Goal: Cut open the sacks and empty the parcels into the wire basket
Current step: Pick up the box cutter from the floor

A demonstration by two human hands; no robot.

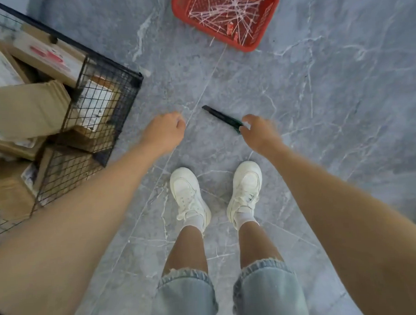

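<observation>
I stand on a grey marble floor. My right hand (pixel 258 133) grips one end of a dark utility knife (pixel 220 117), which points up and to the left over the floor. My left hand (pixel 164 132) hangs beside it with fingers loosely curled, holding nothing. A black wire basket (pixel 107 100) stands at the left, filled with cardboard parcels (pixel 28 109); my left hand is just right of its corner. No sack is in view.
A red plastic basket (pixel 265 34) with several cut white ties lies on the floor at the top. My white shoes (pixel 189 194) are below the hands. Grey floor tiles (pixel 344 102) stretch to the right.
</observation>
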